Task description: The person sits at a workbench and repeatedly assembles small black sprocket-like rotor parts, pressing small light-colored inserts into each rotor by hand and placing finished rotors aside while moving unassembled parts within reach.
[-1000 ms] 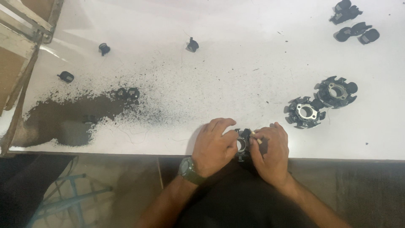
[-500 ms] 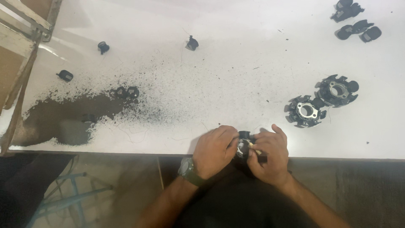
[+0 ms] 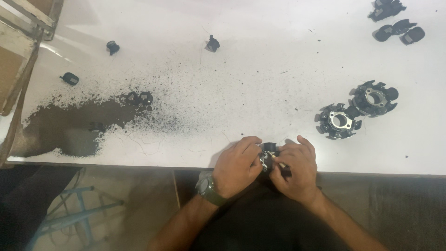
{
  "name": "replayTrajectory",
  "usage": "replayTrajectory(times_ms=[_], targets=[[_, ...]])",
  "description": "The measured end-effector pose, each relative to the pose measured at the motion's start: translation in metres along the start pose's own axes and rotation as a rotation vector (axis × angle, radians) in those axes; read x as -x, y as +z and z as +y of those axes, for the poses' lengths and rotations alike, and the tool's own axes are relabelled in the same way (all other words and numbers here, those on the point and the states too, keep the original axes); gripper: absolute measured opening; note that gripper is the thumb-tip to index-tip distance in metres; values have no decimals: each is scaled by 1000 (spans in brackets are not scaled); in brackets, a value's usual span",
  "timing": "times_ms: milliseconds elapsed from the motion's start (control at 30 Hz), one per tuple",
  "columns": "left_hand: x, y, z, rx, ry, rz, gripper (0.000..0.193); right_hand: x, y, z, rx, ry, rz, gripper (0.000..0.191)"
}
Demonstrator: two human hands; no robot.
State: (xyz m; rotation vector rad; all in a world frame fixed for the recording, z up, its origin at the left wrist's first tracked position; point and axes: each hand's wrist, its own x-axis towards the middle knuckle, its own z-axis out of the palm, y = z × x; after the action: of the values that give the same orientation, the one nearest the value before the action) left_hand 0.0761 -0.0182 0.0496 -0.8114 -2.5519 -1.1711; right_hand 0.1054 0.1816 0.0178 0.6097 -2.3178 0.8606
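Note:
My left hand [image 3: 237, 166] and my right hand [image 3: 296, 168] meet at the near edge of the white table [image 3: 260, 69]. Together they grip a small black ring-shaped part with a metal centre [image 3: 268, 152], mostly hidden by my fingers. A short dark piece sticks out under my right thumb. A dark watch sits on my left wrist [image 3: 207, 188].
Two black toothed ring parts [image 3: 338, 122] [image 3: 374, 98] lie to the right. Small black pieces [image 3: 213, 43] [image 3: 112, 46] [image 3: 69, 78] are scattered at the back, more at the top right [image 3: 399, 31]. A patch of black powder [image 3: 74, 125] spreads at the left. A wooden frame [image 3: 18, 51] leans at far left.
Both hands have shifted slightly on the part, fingers working round it; they stay at the table's near edge. Nothing else moved.

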Motion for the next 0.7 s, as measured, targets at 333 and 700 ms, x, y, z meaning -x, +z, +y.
replayTrajectory(times_ms=[333,700], targets=[[9,10,-5,-46,66,-6,12,3,0,-3,-30,-40,-9,29],[10,7,3,-49,35,13,12,-2,-7,-9,-56,-57,-23,34]])
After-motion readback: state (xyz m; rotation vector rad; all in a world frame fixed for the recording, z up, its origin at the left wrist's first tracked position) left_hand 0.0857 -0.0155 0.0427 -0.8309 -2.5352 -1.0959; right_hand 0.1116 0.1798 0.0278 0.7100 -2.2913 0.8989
